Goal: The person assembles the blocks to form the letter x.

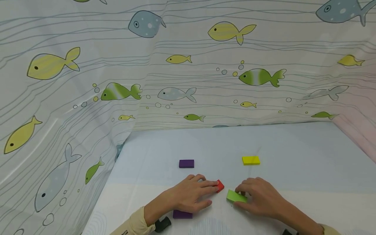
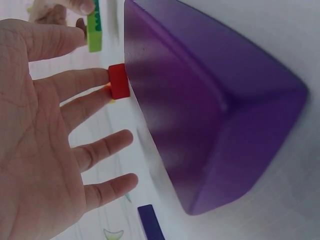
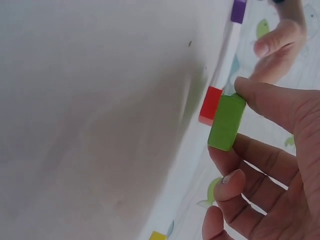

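Observation:
Fairly straight fingers of my left hand [image 1: 192, 195] reach to a small red block [image 1: 220, 186] on the table. In the left wrist view, two fingertips touch the red block [image 2: 119, 81], with the thumb held apart. Between thumb and fingers, my right hand [image 1: 261, 198] pinches a light green block [image 1: 236, 196] just right of the red one. The right wrist view shows the green block [image 3: 227, 122] overlapping the red block [image 3: 210, 105]. Beneath my left hand in the head view lies a purple block [image 1: 182, 214], partly covered; it looms large in the left wrist view.
Farther back on the white table [image 1: 217, 143] are another purple block [image 1: 186, 164] on the left and a yellow block [image 1: 251, 160] on the right. A fish-patterned curtain [image 1: 188, 75] hangs behind and along the left side. A black wrist device [image 1: 162, 224] sits by the left sleeve.

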### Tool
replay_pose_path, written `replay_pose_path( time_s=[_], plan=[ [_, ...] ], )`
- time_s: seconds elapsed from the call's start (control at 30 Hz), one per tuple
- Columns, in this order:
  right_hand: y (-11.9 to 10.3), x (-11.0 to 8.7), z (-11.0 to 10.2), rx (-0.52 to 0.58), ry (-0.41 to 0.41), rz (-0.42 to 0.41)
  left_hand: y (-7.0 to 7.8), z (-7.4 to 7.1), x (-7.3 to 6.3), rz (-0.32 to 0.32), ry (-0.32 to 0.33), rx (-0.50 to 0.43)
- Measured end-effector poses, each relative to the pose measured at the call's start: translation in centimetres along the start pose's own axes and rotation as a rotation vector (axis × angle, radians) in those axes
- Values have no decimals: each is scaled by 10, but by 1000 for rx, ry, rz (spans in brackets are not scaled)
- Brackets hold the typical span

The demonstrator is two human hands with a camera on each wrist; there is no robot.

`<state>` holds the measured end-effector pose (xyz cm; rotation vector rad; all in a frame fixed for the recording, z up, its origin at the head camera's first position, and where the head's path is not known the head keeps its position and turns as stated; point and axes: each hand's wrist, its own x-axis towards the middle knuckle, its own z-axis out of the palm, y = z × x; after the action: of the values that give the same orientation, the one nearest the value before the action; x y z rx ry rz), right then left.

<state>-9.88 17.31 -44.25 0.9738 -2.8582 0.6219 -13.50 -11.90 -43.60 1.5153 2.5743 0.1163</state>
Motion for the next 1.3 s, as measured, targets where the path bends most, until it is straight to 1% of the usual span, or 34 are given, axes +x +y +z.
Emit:
replay_pose_path(
  time_s=[0.23,0.63,0.8,1.3],
  plan=[
    [-3,4,3,15,18,-6,0,0,0,-2,-2,-8],
    [-7,8,11,-25,62,25,0,-2,0,-8,-10,-19],
    [-7,9,14,-18,86,16,0,-2,0,-8,-6,-24],
    [-12,14,14,3,88,48,-2,0,0,-1,8,-31]
  ],
)
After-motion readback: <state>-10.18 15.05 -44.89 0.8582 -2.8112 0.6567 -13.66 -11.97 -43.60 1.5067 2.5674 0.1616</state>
